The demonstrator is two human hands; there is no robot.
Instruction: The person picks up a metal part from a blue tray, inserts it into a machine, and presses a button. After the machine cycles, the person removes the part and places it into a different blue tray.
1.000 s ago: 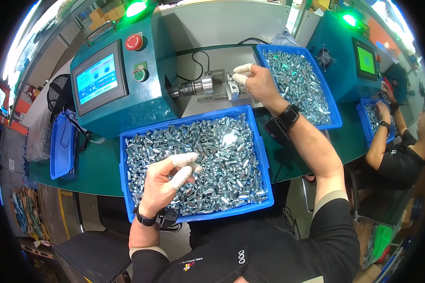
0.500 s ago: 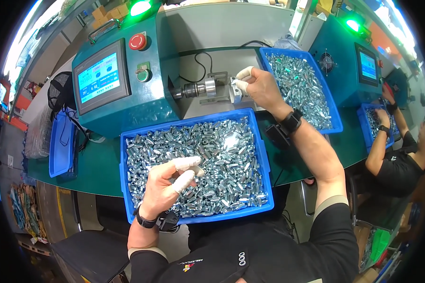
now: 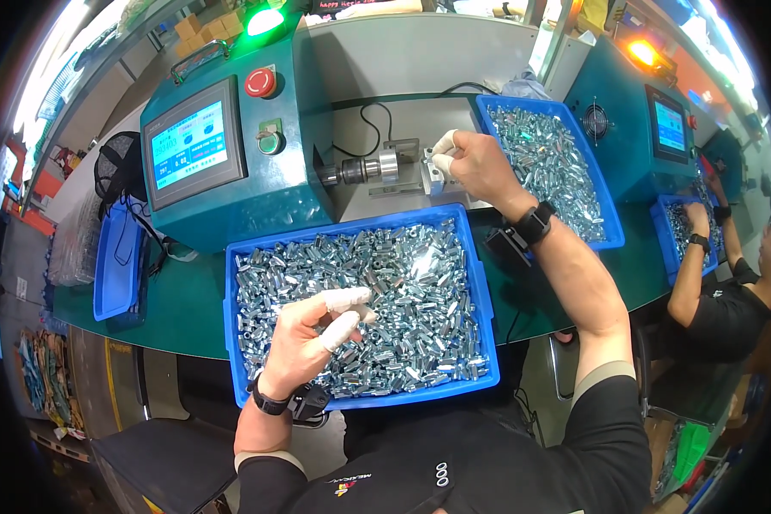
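My left hand (image 3: 304, 343) hovers over the near blue tray (image 3: 491, 343), which is heaped with small shiny hex metal sleeves (image 3: 403, 330). White finger covers wrap its thumb and fingers, which are bent together in a pinch; anything between them is too small to make out. My right hand (image 3: 484, 171), also with white-covered fingertips, is at a small metal fixture block (image 3: 432, 177). Its thumb and index finger are closed together, and the tips hide whatever they hold. Left of the block, a round metal chuck (image 3: 389, 165) on a shaft (image 3: 351, 171) points toward it from the teal machine (image 3: 248, 206).
A second blue tray (image 3: 612, 197) of metal sleeves lies right of the fixture. The machine carries a touchscreen (image 3: 193, 141), a red button (image 3: 260, 82) and a lit green lamp (image 3: 261, 21). At right, a co-worker (image 3: 720, 300) reaches into another tray beside a second teal machine (image 3: 625, 128).
My right fingertips have drawn in more tightly at the fixture block. The left hand keeps about the same pose over the tray. The second machine's lamp has turned from green to orange.
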